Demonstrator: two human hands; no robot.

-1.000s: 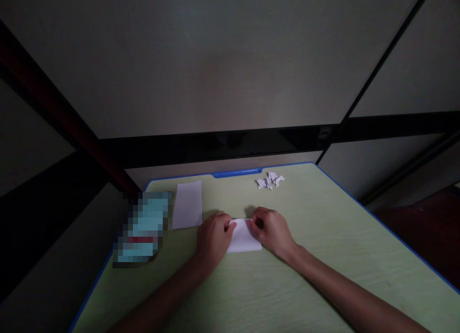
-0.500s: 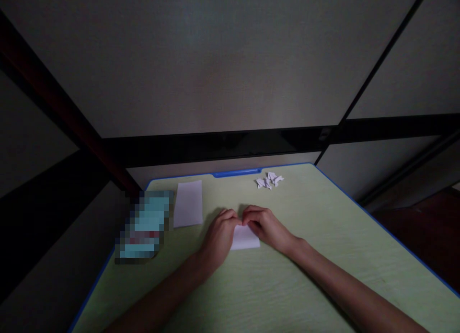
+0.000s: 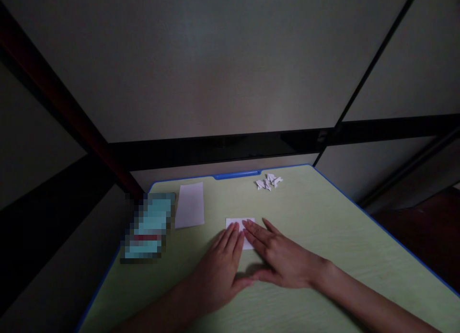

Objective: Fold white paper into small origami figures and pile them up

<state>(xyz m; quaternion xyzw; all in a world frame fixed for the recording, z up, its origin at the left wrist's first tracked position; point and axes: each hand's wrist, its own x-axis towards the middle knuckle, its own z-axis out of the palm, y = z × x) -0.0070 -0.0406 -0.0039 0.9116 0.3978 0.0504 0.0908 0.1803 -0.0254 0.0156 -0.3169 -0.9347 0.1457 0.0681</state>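
A small white sheet of paper (image 3: 248, 245), which looks folded, lies flat on the light green tabletop in front of me. My left hand (image 3: 223, 263) rests its outstretched fingertips on the paper's left part. On the right part lie the fingers of my right hand (image 3: 282, 254), spread out and pressing flat. Both thumbs point inward and come close together just below the paper. Neither hand grasps anything. The hands cover much of the paper's middle and lower left.
A stack of white paper (image 3: 189, 206) lies at the back left, beside a blurred-out bluish object (image 3: 151, 227). Several small folded paper pieces (image 3: 269, 181) sit at the back right. The table (image 3: 323, 218) has a blue rim and stands against a panelled wall (image 3: 223, 74).
Both hands have gone from pinching the paper's far edge to lying on it with fingers stretched out. They have drawn nearer to me, uncovering the paper's far edge.
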